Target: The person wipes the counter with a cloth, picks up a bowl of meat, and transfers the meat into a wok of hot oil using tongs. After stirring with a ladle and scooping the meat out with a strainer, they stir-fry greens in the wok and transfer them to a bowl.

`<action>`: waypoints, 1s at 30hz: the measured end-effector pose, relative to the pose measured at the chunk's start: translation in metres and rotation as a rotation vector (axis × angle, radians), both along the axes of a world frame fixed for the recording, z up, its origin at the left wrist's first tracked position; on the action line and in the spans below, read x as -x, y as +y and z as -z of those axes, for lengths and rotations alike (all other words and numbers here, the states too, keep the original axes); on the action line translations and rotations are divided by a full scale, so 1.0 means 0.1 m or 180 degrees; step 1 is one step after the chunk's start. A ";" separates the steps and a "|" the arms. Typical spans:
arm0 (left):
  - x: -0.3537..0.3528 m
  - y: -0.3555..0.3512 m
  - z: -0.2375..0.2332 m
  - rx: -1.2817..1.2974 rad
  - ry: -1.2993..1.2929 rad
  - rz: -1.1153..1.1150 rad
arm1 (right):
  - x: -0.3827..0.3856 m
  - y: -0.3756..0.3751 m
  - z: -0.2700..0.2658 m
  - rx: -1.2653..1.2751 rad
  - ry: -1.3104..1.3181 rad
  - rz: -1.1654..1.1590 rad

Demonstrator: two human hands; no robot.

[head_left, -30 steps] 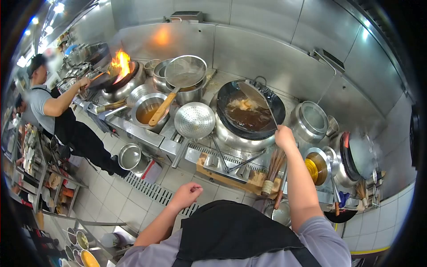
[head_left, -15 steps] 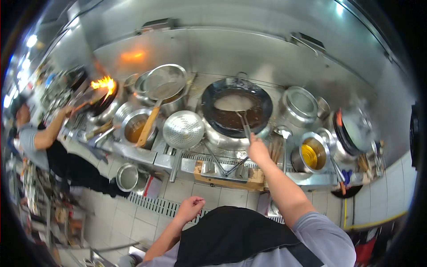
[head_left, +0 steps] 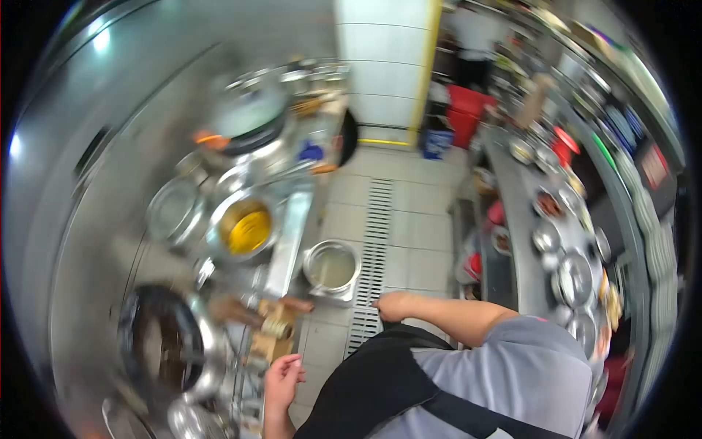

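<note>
My left hand (head_left: 283, 379) is raised beside the stove's front edge, fingers loosely bent and a little apart, holding nothing. My right hand (head_left: 397, 306) is closed in front of my body, at the top of the black apron (head_left: 365, 369); its fingertips are hidden, and I cannot tell what is in it. At the left, a black wok (head_left: 134, 333) holds dark brown liquid and a pale round patch, with a blurred metal handle across it. Beyond it, a metal pot (head_left: 219, 245) holds yellow oil.
Below the counter, a metal pot (head_left: 311, 272) of cloudy liquid stands by the floor grate (head_left: 374, 234). Another wok (head_left: 252, 139) sits farther along the stove. On the right, a long steel table (head_left: 512, 212) carries several bowls. A red bin (head_left: 468, 110) and a person (head_left: 475, 44) are at the back.
My view has swung to the right, from the stove toward the aisle and the right-hand table. My right hand has let go of the metal handle in the wok and come back toward my body.
</note>
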State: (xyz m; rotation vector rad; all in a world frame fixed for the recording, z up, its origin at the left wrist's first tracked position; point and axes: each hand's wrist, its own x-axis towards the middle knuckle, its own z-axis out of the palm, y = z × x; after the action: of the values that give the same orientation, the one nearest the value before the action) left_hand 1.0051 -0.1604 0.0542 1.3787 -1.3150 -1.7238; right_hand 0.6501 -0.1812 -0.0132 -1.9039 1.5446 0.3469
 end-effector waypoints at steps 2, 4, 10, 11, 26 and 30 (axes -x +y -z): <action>0.33 -0.36 -0.10 0.0089 -0.0032 0.0405 | 0.53 0.19 -0.07 -0.0171 0.0177 0.0794; 0.78 -0.64 -0.23 0.0123 -0.0047 0.0786 | 0.97 0.43 0.03 -0.0255 0.0308 0.1398; 2.31 -1.25 -0.07 0.0323 -0.0614 0.1956 | 1.84 1.02 0.44 -0.0521 -0.0108 0.1949; 2.53 -1.35 0.03 0.0317 -0.0622 0.1980 | 1.95 1.08 0.51 -0.0463 -0.0139 0.1843; 3.79 -2.47 0.26 0.1312 -0.2155 0.1947 | 3.83 -0.43 0.26 -0.0051 -0.0848 0.2046; 3.84 -3.05 0.47 -0.0100 -0.1039 0.0339 | 3.98 -1.31 0.14 0.0147 -0.1036 0.1559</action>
State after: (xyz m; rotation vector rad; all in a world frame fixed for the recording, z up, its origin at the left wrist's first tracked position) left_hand 0.6215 -0.4658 0.0074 1.6895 -1.5655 -1.6408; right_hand 0.2521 -0.3123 -0.0269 -1.4565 1.7278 -0.2056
